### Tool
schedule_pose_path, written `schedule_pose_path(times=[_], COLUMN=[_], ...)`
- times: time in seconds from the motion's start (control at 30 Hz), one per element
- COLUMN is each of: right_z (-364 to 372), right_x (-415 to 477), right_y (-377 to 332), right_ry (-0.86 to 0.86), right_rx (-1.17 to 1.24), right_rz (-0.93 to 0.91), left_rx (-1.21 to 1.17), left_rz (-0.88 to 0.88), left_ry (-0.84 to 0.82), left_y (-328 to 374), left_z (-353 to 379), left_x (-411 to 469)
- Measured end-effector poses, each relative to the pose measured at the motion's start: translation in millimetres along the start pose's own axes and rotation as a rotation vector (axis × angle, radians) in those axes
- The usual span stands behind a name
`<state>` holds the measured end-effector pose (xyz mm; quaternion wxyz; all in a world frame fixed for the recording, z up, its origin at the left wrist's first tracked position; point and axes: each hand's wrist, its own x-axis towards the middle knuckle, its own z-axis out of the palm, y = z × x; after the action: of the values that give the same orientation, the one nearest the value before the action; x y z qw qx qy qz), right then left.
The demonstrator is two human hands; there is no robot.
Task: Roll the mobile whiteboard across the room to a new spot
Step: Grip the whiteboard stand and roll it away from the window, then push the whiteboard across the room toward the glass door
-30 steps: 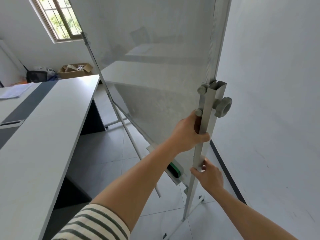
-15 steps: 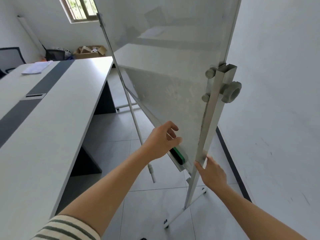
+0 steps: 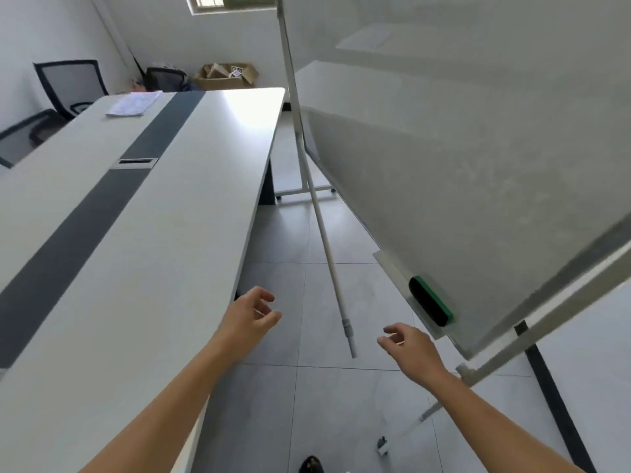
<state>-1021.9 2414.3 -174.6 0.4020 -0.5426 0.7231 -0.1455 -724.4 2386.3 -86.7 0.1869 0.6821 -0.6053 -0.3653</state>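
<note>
The mobile whiteboard (image 3: pixel 461 165) fills the right half of the view, its surface tilted and reflecting the room. Its metal side post (image 3: pixel 546 322) runs down to a base bar with a caster (image 3: pixel 383 444) on the tiled floor. A green and black eraser (image 3: pixel 431 306) lies in the pen tray (image 3: pixel 396 274) at the board's lower edge. My left hand (image 3: pixel 249 319) hovers over the floor, left of the board, fingers apart, holding nothing. My right hand (image 3: pixel 409 349) floats just below the tray's near end, also open and touching nothing.
A long white table (image 3: pixel 119 250) with a dark centre strip runs along the left, papers (image 3: pixel 134 104) on its far end. A thin white pole (image 3: pixel 321 216) slants down between table and board. Black chairs (image 3: pixel 70 85) and a cardboard box (image 3: pixel 227 76) stand at the back wall.
Both hands have let go of the whiteboard's side post and dropped lower, away from it. The view has swung left, so the post and its knob now sit at the right edge.
</note>
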Motion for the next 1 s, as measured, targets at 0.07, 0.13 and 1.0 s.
schedule_pose_path(times=[0.07, 0.13, 1.0], right_z=[17, 27, -75], right_x=[7, 18, 470], right_y=[-25, -43, -306], right_ry=[-0.019, -0.032, 0.207], right_rx=[0.049, 0.067, 0.643], right_rz=[-0.015, -0.034, 0.006], left_rx=[-0.016, -0.046, -0.334], left_rz=[-0.057, -0.096, -0.160], left_ry=[0.029, 0.050, 0.256], left_y=[-26, -46, 18], left_z=[-20, -36, -175], left_x=[3, 9, 452])
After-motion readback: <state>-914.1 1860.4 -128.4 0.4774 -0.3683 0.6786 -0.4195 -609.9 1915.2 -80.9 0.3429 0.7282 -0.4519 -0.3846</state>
